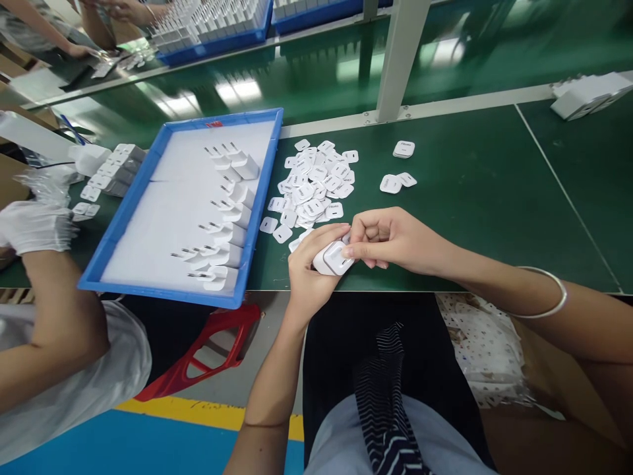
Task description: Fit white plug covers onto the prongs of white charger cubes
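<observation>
My left hand (314, 264) is wrapped around a white plug-in charger (324, 262), held just above the near edge of the green table. The charger's end, with a small slot in it, faces right. My right hand (390, 241) pinches a white end cap (341, 260) at that end, thumb on its upper right edge and the other fingers curled. Whether the cap sits fully against the body I cannot tell. Just beyond my hands lies a loose pile of similar white caps (316, 173), printed and slotted.
A blue-rimmed tray (270, 165) at left holds several white chargers (230, 231), prongs pointing left. Some caps (404, 149) lie to the right. A metal post (400, 59) stands at the back. At left are a co-worker's gloved hand (37, 227) and a red stool (232, 336).
</observation>
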`<move>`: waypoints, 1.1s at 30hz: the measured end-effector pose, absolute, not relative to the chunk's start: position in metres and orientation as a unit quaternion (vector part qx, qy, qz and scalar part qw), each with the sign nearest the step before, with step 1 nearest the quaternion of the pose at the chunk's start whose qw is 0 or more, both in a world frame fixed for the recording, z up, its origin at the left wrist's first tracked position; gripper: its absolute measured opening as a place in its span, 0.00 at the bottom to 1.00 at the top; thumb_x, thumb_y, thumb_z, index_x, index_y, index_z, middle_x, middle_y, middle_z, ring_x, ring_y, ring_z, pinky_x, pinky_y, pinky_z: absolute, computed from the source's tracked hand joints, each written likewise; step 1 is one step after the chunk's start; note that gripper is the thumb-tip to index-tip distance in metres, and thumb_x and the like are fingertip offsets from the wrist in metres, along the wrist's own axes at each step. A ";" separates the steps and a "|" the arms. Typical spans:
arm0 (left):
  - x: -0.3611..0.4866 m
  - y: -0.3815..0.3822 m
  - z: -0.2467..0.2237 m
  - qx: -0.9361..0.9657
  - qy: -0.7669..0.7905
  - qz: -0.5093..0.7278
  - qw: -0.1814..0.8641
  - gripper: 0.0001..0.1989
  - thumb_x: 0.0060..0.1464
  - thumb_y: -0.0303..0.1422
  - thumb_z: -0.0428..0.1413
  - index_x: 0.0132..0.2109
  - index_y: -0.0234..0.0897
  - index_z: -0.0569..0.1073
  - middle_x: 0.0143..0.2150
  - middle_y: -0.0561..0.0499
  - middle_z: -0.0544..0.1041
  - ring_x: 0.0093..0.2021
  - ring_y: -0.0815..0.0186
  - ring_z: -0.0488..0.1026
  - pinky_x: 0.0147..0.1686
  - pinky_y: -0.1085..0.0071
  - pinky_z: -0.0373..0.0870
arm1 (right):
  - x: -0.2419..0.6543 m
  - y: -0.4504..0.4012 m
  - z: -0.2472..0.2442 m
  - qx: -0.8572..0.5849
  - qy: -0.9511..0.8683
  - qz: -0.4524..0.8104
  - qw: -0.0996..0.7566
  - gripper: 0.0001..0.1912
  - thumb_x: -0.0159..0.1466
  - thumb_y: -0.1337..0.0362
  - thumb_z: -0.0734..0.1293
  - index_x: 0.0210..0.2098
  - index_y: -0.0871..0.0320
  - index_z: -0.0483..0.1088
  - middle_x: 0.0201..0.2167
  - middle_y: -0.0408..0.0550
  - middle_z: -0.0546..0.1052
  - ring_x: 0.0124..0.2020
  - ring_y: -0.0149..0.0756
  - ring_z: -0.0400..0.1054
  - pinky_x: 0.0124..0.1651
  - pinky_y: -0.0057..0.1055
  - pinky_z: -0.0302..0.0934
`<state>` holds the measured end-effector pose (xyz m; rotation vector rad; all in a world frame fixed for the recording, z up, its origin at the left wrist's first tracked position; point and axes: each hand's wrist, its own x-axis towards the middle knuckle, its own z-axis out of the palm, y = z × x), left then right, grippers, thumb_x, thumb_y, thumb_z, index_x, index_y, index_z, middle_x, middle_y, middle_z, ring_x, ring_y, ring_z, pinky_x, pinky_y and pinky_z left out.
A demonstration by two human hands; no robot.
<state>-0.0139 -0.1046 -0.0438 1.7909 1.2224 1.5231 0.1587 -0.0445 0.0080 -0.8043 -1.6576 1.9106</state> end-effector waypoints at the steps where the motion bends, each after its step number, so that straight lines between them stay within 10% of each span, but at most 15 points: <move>1: -0.014 -0.105 -0.044 0.655 0.449 0.556 0.243 0.18 0.52 0.33 0.67 0.51 0.44 0.79 0.50 0.46 0.81 0.49 0.60 0.78 0.50 0.60 0.76 | 0.158 -0.045 0.008 -0.296 -0.605 0.698 0.243 0.15 0.58 0.62 0.77 0.26 0.61 0.68 0.17 0.39 0.69 0.17 0.21 0.59 0.20 0.21 0.52; 33: -0.013 -0.106 -0.048 0.589 0.480 0.589 0.276 0.22 0.45 0.34 0.71 0.49 0.41 0.80 0.49 0.46 0.82 0.50 0.58 0.79 0.53 0.62 0.76 | 0.159 -0.040 0.004 -0.203 -0.606 0.728 0.250 0.15 0.59 0.60 0.76 0.30 0.60 0.67 0.23 0.40 0.71 0.22 0.25 0.62 0.26 0.25 0.56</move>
